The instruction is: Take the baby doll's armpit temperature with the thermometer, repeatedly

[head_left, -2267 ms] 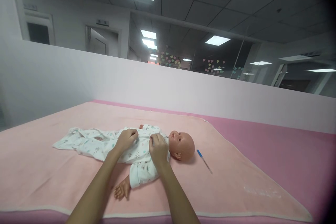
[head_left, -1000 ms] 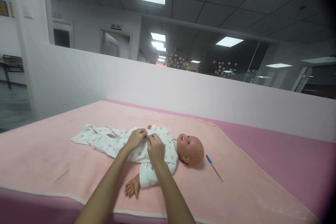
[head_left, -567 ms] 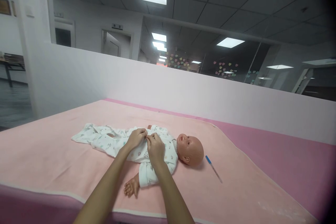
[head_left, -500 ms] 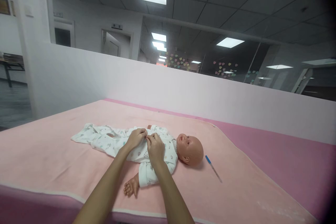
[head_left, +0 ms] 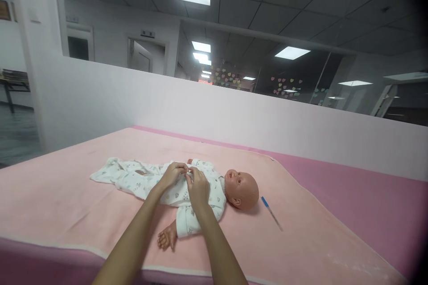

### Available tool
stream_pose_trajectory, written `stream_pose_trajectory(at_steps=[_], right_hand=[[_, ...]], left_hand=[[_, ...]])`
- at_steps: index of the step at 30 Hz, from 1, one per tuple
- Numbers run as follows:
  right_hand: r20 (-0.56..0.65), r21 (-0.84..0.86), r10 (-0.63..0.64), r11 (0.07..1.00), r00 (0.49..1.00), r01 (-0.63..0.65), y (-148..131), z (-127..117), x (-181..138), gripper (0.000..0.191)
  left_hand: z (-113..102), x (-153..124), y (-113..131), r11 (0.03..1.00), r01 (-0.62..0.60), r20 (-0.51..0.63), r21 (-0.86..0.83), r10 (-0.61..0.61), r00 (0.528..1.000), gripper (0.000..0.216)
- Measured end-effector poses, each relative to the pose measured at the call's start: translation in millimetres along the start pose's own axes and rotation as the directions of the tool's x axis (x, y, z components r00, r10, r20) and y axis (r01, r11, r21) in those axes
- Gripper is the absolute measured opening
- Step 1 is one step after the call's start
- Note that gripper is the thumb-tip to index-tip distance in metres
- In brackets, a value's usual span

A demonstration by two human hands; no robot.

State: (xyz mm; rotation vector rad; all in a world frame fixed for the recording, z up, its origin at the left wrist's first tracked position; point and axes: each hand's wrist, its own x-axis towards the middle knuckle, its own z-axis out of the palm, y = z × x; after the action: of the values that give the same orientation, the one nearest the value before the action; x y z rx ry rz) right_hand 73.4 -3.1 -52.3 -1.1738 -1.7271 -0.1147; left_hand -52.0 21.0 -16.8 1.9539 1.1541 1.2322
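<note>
The doll [head_left: 180, 197] lies face-up; left hand [head_left: 173, 175] and right hand [head_left: 199, 187] curl over its front, whether gripping its clothes [head_left: 133, 182] I cannot tell.

The baby doll [head_left: 246, 190] is reddish brown, its romper [head_left: 147, 185] white with a scattered print of green, grey and pinkish motifs. The pen cap [head_left: 265, 201] is blue. The blanket [head_left: 83, 200] is peach edged in cream, the mat [head_left: 368, 187] deeper pink, the low wall [head_left: 234, 116] white, the heart stickers [head_left: 283, 80] pink, yellow and green.
</note>
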Motion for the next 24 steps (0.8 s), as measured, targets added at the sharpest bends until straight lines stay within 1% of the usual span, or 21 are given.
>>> stream_pose_trajectory(at_steps=[5,9,12,13,15,17,19,20,22,24], right_hand=[[-0.008,0.026,-0.045,0.999,0.999,0.045,-1,-2,-1,0.016],[-0.005,0.006,-0.092,0.996,0.996,0.092,-4,-7,-3,0.02],[0.0,-0.009,-0.097,0.995,0.995,0.097,-5,-8,-2,0.022],[-0.005,-0.007,-0.094,0.996,0.996,0.094,-5,-9,-1,0.022],[-0.035,0.023,-0.082,0.996,0.996,0.083,-6,-11,1,0.024],[-0.098,0.085,-0.065,0.994,0.993,0.074,-6,-18,5,0.025],[-0.189,0.15,-0.02,0.987,0.982,0.049,-1,-34,6,0.024],[-0.239,0.173,0.014,0.985,0.971,0.029,5,-46,6,0.024],[-0.327,0.184,0.093,0.982,0.94,-0.033,23,-76,1,0.024],[-0.402,0.144,0.157,0.984,0.902,-0.107,50,-111,-7,0.025]], left_hand=[[0,-1,4,0.999,0.003,-0.014,0.045,-0.002,1.0,0.017],[0,-2,5,0.998,-0.002,-0.03,0.066,0.004,1.0,0.018],[0,-2,3,0.996,-0.019,-0.047,0.091,0.024,0.999,0.018],[0,-2,3,0.992,-0.022,-0.054,0.125,0.029,0.998,0.019],[-1,-3,2,0.968,-0.012,-0.083,0.249,0.034,0.996,0.019],[-2,-3,4,0.911,0.019,-0.162,0.413,0.053,0.985,0.019],[-4,-3,7,0.848,0.07,-0.277,0.525,0.092,0.957,0.024],[-5,-4,9,0.834,0.095,-0.332,0.543,0.11,0.937,0.027],[-4,-5,16,0.847,0.112,-0.41,0.52,0.133,0.902,0.03],[-1,-7,23,0.876,0.083,-0.446,0.475,0.158,0.881,0.031]])
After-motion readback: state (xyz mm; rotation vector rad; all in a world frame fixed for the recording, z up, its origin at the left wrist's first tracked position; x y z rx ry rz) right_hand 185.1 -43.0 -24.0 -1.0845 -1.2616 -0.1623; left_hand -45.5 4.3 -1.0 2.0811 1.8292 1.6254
